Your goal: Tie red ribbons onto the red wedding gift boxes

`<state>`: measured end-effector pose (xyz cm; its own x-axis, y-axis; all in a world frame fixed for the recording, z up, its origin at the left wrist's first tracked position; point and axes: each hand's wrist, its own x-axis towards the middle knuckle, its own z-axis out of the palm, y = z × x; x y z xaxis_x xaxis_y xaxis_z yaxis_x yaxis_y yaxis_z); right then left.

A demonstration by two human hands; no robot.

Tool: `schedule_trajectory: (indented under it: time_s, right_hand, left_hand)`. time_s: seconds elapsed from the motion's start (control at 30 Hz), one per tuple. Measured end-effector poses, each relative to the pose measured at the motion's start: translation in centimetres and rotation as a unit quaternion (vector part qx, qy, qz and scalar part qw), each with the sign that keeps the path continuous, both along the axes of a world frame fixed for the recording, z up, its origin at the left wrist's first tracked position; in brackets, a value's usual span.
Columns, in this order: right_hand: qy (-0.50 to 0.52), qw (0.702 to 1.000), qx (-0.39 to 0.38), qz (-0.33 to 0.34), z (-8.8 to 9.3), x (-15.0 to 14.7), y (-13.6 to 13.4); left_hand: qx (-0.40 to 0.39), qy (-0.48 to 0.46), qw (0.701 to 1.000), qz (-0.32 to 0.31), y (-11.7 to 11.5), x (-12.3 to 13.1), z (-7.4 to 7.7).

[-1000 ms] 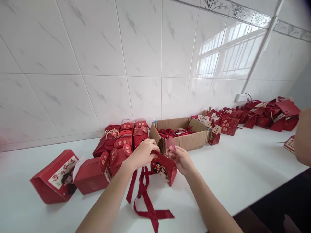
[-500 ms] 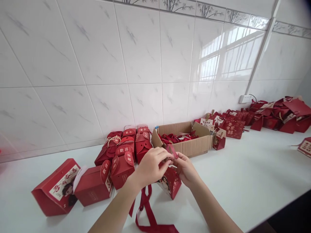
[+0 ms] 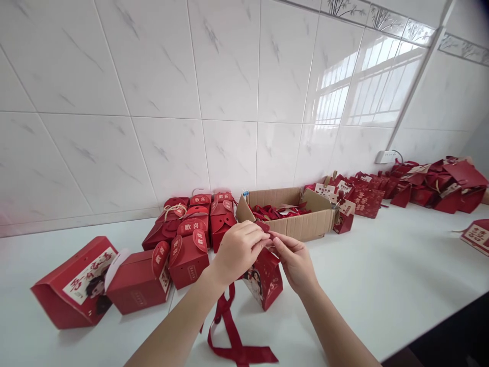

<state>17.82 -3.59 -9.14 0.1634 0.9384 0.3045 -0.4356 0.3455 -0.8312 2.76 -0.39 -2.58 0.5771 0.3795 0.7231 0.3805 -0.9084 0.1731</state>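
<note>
A small red gift box point(image 3: 269, 280) with a printed picture stands on the white table in front of me, its top partly covered by my fingers. My left hand point(image 3: 237, 251) is closed in a pinch on a red ribbon point(image 3: 263, 227) just above that box. From the other side my right hand point(image 3: 295, 259) pinches the same ribbon, fingertips nearly touching the left ones. Whether the ribbon is knotted or threaded there is hidden. Below my left wrist, a long dark red ribbon point(image 3: 234, 334) trails loosely over the tabletop.
Behind my hands sits an open cardboard box point(image 3: 301, 227) of red ribbons. Red boxes point(image 3: 189, 262) cluster to its left, beside a larger red box point(image 3: 76, 285). More red boxes point(image 3: 367, 200) line the tiled wall at right, with a pile point(image 3: 439, 186) farther off.
The ribbon loop that stood up between my fingers is now lower and mostly covered by them. Both hands stay over the gift box. The view has shifted slightly.
</note>
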Motion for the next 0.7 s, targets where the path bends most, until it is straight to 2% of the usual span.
schedule_trajectory:
  time_s: [0.1, 0.23, 0.57, 0.7]
  right_hand:
    - [-0.010, 0.999, 0.042, -0.006, -0.2, 0.0, -0.1]
    - [-0.038, 0.995, 0.089, -0.029, 0.0, 0.1, -0.4]
    - [-0.130, 0.964, 0.193, -0.130, 0.5, 0.4, -0.9]
    - [-0.156, 0.953, 0.204, -0.158, 0.6, 0.3, -1.0]
  left_hand:
    - [-0.070, -0.074, 0.994, -0.037, -0.2, 0.2, -0.1]
    - [-0.132, -0.139, 0.981, -0.042, -0.7, 0.4, -0.1]
    - [-0.169, -0.162, 0.969, -0.079, -2.0, 1.0, 0.5]
    - [-0.188, -0.186, 0.964, -0.034, -2.3, 1.5, 0.3]
